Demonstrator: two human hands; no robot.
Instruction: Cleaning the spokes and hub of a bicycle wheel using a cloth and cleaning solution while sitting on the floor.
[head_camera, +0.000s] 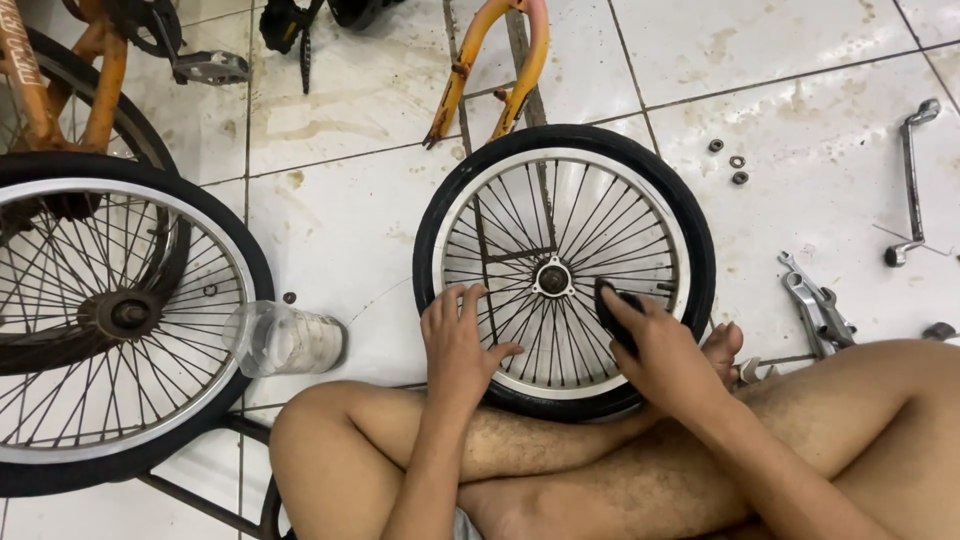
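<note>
We look steeply down from our head, close over our crossed legs, facing the tiled floor (360, 230) ahead.

Bright, even light falls from overhead on the white tiled floor (820, 80), which shows soft glare but no blown-out patches. Shadows are faint and short: a thin dark edge under the small wheel (565, 270) and under the clear plastic bottle (285, 340). Focus is sharp across the centre; spokes read as crisp lines. The right hand (665, 350) shows slight motion blur. Wide-angle distortion bends the tile seams toward the edges. The colour is slightly warm.
</note>
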